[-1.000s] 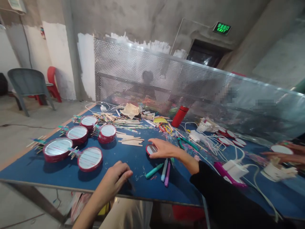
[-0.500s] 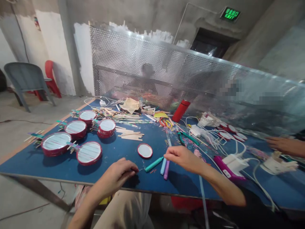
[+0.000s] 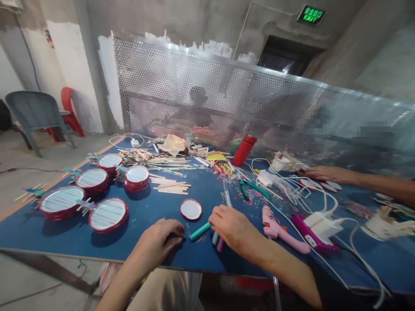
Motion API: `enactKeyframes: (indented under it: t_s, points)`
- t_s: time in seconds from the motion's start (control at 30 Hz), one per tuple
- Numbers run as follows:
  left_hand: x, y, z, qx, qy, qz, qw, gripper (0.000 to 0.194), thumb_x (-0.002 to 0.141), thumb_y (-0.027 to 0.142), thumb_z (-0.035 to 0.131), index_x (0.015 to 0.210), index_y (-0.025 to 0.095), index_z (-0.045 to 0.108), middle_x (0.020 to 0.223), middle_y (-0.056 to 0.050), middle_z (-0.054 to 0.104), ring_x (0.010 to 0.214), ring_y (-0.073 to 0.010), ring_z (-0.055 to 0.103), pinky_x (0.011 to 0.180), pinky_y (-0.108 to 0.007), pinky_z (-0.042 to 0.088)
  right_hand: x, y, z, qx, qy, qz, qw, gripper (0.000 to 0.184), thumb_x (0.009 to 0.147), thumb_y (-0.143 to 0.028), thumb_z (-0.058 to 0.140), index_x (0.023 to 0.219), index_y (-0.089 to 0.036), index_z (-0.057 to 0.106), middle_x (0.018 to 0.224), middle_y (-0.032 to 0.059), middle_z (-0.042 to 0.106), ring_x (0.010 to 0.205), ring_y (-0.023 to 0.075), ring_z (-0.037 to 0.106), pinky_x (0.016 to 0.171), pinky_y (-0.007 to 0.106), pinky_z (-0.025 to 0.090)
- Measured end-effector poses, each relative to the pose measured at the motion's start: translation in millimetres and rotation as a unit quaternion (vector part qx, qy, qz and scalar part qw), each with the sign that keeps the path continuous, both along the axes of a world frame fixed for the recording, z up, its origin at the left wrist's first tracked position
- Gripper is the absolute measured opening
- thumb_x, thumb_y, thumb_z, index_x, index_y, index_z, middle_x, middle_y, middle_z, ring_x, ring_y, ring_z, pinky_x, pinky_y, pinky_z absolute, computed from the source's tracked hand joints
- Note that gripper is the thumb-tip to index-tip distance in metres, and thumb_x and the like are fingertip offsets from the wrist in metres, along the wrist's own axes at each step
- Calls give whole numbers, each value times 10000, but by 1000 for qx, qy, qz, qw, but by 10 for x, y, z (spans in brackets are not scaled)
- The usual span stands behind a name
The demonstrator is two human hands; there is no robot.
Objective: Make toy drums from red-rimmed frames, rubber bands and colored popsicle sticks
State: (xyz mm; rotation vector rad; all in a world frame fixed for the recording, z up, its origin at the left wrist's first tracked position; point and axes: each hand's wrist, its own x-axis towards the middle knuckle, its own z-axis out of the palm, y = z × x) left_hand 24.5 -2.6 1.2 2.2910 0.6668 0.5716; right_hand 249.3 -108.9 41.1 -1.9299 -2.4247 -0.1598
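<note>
My left hand rests low at the table's front edge, fingers curled inward; whatever is between the fingertips is too small or hidden. My right hand is closed, palm down, over one end of a teal marker. Its fingertips are partly hidden, so I cannot tell what they hold. A light blue marker and a purple marker show from under this hand. Just beyond both hands lies a small round white disc with a red rim. Orange scraps lie beside the teal marker.
Several red-rimmed drum-like pieces stand on the left. Wooden sticks, a red bottle and green-handled pliers lie farther back. On the right are a pink glue gun, a purple power strip, cables and another person's hand.
My right hand has moved down and left onto the teal marker's end, uncovering the pink glue gun. The other person's hand has reached left toward the red-rimmed discs. My left hand stays nearly still.
</note>
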Motion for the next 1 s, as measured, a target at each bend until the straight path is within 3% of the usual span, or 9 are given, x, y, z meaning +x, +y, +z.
enactKeyframes:
  t_s: [0.17,0.3,0.4,0.53,0.67,0.77,0.83,1.0]
  points:
    - [-9,28,27,-61,-9,20,998,241,919,271,458,831,227,678,720,10,719,687,-161,650,646,-222,459,-80,248,22,7,-52,54,997,79,849,-95,596,872,-168,617,924,78,651,829,240,576,677,333,403]
    - [-81,25,-30,-103,-80,106,986,274,940,344,419,887,212,653,645,24,637,590,-153,587,584,-226,459,-109,421,-29,10,-57,72,996,99,849,-79,573,888,-154,623,929,93,645,841,246,575,674,336,404]
    - [-109,10,-88,-94,-124,163,974,224,917,345,468,893,214,647,702,9,634,677,-172,609,647,-251,478,-119,539,-124,-1,-43,87,995,93,863,-98,555,855,-157,627,910,105,643,834,253,569,667,341,400]
    - [-104,4,-118,-66,-151,183,969,147,883,302,523,883,207,635,831,-28,667,814,-203,622,753,-299,484,-135,628,-225,-14,16,93,995,143,862,-75,517,807,-169,609,888,107,647,837,244,559,698,345,400]
    - [-103,2,-102,-30,-154,166,974,120,874,259,530,884,203,635,832,-34,648,795,-203,588,748,-315,470,-144,610,-156,0,139,37,990,124,802,-78,531,761,-194,542,854,87,624,835,233,549,758,364,406]
    - [-105,-7,-92,-20,-162,168,972,112,878,243,532,910,198,628,847,-34,638,777,-197,564,735,-313,461,-143,567,-14,17,277,-35,960,40,841,-213,494,803,-218,483,821,43,591,762,192,541,716,334,433]
    - [-104,-14,-90,-12,-165,165,972,104,877,233,535,905,196,628,843,-32,635,776,-197,553,733,-311,456,-135,553,49,15,374,-82,923,102,882,-312,414,832,-230,450,792,15,583,704,163,545,662,302,455]
    - [-104,-11,-103,7,-164,154,974,93,874,209,544,904,194,631,825,-26,629,757,-196,542,712,-301,453,-55,593,-56,-44,531,-177,828,164,872,-363,387,789,-227,430,653,-8,582,575,143,582,504,257,432]
